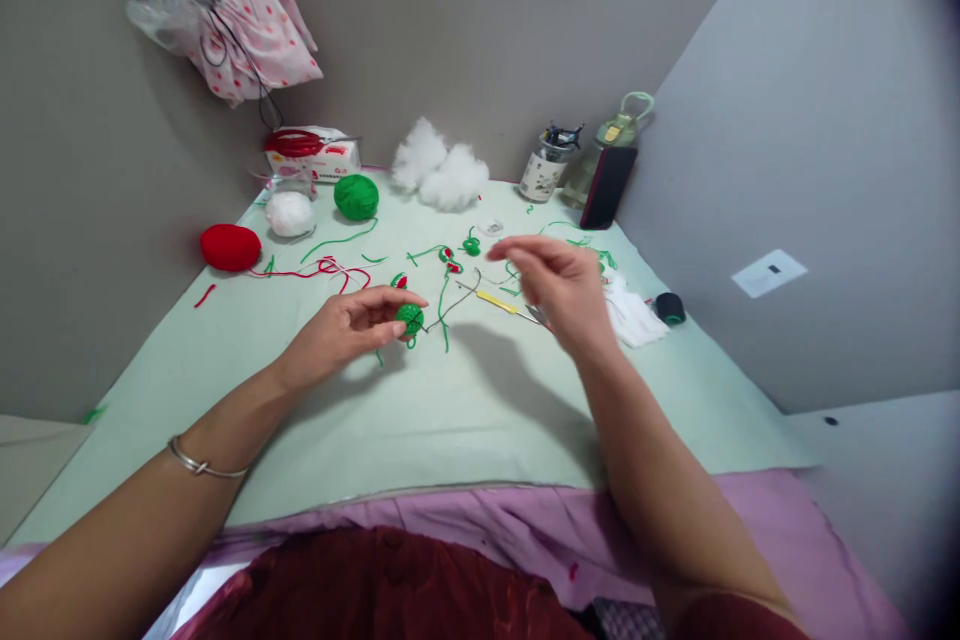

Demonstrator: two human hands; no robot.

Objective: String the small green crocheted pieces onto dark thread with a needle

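My left hand (360, 328) pinches a small green crocheted piece (409, 320) between thumb and fingers, with dark stitching across its front. A dark thread (454, 304) runs from this piece up and to the right over the table. Above the table, to the right, my right hand (559, 285) is raised with thumb and forefinger drawn together; whatever lies between the fingertips is too small to make out. A yellow-handled crochet hook (496, 302) lies below and left of it. Small red-and-green crocheted pieces (450, 261) rest beyond the hands.
Balls of red yarn (230, 247), white yarn (290, 214) and green yarn (356, 197) sit at the left. White stuffing (439, 168) lies at the back. A pen holder (544, 170), a phone (609, 188) and a bottle (589, 170) stand back right, near white cloth (634, 312) and black thread (670, 308).
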